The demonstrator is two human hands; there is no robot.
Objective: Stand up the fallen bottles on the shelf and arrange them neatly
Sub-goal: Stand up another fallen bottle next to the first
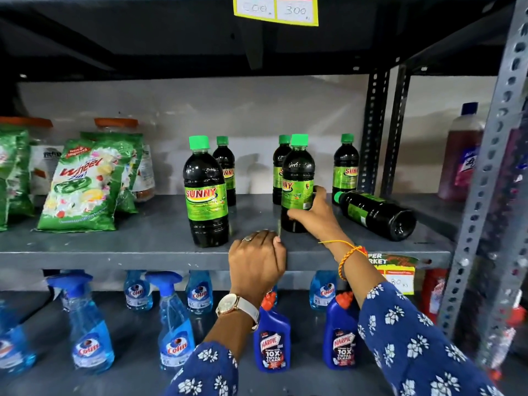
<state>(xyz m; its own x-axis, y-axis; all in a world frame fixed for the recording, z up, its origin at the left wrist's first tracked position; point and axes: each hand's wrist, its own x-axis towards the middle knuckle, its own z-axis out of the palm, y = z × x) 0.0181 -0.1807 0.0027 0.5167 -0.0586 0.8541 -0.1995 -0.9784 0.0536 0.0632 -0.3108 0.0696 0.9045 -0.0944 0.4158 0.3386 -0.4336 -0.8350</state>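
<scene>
Dark Sunny bottles with green caps and green labels stand on the grey middle shelf (114,247). One upright front bottle (206,192) stands left of centre. My right hand (311,215) grips the lower part of another upright front bottle (297,178). Three more stand at the back: one back left bottle (225,167), one back middle bottle (278,167) and one back right bottle (345,167). A fallen bottle (377,214) lies on its side at the right, cap pointing left. My left hand (257,261) is curled over the shelf's front edge.
Green Wheel detergent bags (83,184) lean at the shelf's left. Perforated metal uprights (485,195) stand at the right, with a reddish bottle (463,155) behind. Below are blue Colin sprays (88,332) and Harpic bottles (273,338). A yellow price tag (275,10) hangs above.
</scene>
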